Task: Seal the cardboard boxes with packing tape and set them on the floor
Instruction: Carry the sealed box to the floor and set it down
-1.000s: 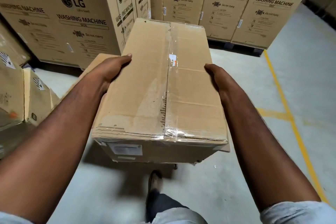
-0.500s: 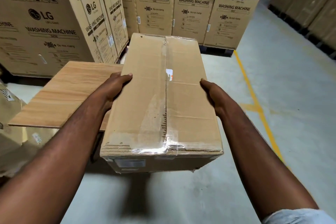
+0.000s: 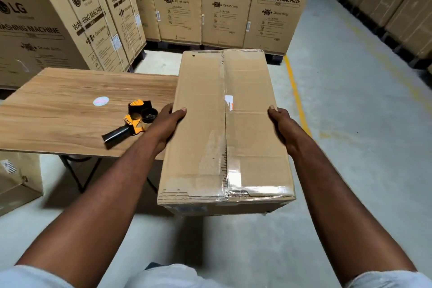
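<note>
I hold a long brown cardboard box in front of me, above the grey floor, to the right of the table. Clear tape runs along its top seam and over its near edge. My left hand grips the box's left side and my right hand grips its right side. An orange and black tape dispenser lies on the wooden table, just left of my left hand.
Tall washing-machine cartons are stacked along the back and at the left. More stacked cartons line the right. A yellow floor line runs past the box. A small carton stands on the floor below the table's left end.
My view has swung left and up, and the table top and the tape dispenser have come into sight. The box stays held between both hands, now to the right of the table.
</note>
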Available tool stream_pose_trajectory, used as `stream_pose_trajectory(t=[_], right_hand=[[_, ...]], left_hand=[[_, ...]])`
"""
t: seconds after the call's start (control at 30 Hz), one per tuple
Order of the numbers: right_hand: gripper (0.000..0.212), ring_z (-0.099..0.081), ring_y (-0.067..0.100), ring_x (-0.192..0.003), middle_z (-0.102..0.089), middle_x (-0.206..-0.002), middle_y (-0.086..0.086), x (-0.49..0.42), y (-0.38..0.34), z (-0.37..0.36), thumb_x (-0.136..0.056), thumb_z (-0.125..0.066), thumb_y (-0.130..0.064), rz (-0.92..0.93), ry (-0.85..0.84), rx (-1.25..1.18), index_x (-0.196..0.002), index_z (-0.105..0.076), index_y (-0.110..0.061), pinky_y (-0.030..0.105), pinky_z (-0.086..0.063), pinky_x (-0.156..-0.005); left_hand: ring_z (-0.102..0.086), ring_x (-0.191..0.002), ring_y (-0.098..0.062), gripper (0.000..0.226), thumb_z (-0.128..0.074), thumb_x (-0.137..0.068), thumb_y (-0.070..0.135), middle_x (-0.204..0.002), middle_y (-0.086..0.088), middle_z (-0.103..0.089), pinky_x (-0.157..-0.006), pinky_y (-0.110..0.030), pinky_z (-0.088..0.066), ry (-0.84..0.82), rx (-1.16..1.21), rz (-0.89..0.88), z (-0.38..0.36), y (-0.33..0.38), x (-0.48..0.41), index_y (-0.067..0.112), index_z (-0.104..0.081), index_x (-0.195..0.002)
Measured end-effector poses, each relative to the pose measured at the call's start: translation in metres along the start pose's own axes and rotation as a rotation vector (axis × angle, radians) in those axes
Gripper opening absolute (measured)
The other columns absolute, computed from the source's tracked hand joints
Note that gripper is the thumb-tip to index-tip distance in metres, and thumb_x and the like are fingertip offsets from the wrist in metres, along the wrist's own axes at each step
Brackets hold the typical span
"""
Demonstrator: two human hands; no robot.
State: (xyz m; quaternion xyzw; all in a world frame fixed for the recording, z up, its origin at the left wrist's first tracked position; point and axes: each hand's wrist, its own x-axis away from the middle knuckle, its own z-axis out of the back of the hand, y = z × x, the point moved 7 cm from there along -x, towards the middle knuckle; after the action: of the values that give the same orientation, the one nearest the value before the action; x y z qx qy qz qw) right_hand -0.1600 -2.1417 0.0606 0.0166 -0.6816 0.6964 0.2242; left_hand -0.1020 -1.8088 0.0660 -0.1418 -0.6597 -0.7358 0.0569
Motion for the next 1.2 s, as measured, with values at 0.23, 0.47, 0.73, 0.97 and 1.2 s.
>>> stream_pose_trajectory(t=[0.23,0.47,0.73,0.97,1.2], right_hand=[[0.032,-0.062,0.009,-0.108,-0.064,-0.117,-0.012,-0.031,0.021,0.058,-0.104,-0.045,-0.043,-0.04,0.016,0.0,-0.128,-0.049,-0.023,0.02,-0.048,-0.076],[0.032,-0.061,-0.009,-0.099,-0.063,-0.119,-0.019,-0.105,0.043,0.082,-0.107,-0.04,-0.034,-0.074,-0.013,0.014,-0.137,-0.049,-0.027,0.011,-0.047,-0.078],[0.034,-0.065,0.014,-0.114,-0.067,-0.128,-0.003,-0.207,0.073,0.084,-0.107,-0.042,-0.03,-0.169,0.057,0.026,-0.139,-0.052,-0.025,0.034,-0.049,-0.101],[0.038,-0.06,0.012,-0.119,-0.063,-0.132,-0.003,-0.278,0.111,0.083,-0.106,-0.042,-0.028,-0.213,0.105,0.091,-0.143,-0.049,-0.021,0.026,-0.046,-0.095],[0.041,-0.067,0.014,-0.108,-0.07,-0.12,-0.005,-0.339,0.167,0.095,-0.094,-0.065,-0.028,-0.33,0.077,0.091,-0.134,-0.057,-0.026,0.032,-0.053,-0.093]], left_hand=[[-0.068,-0.109,-0.022,0.05,-0.067,-0.074,0.056,-0.129,0.0,-0.065,-0.098,-0.046,-0.053,-0.003,-0.071,0.019,-0.06,-0.025,-0.054,0.037,-0.065,-0.12],[-0.07,-0.097,-0.012,0.03,-0.059,-0.094,0.032,-0.112,0.004,-0.07,-0.077,-0.025,-0.056,-0.002,-0.095,0.0,-0.119,-0.033,-0.114,0.025,-0.065,-0.123],[-0.059,-0.094,-0.016,0.035,-0.054,-0.099,0.032,-0.127,-0.006,-0.042,-0.085,-0.026,-0.046,0.046,-0.265,0.059,-0.146,-0.06,-0.222,0.029,-0.056,-0.133],[-0.054,-0.099,-0.018,0.039,-0.057,-0.097,0.027,-0.129,-0.004,-0.042,-0.086,-0.027,-0.042,0.032,-0.322,0.154,-0.16,-0.098,-0.29,0.027,-0.054,-0.136],[-0.063,-0.103,-0.019,0.036,-0.062,-0.095,0.019,-0.124,0.0,-0.061,-0.079,-0.019,-0.047,-0.002,-0.35,0.247,-0.186,-0.149,-0.34,0.021,-0.057,-0.13]])
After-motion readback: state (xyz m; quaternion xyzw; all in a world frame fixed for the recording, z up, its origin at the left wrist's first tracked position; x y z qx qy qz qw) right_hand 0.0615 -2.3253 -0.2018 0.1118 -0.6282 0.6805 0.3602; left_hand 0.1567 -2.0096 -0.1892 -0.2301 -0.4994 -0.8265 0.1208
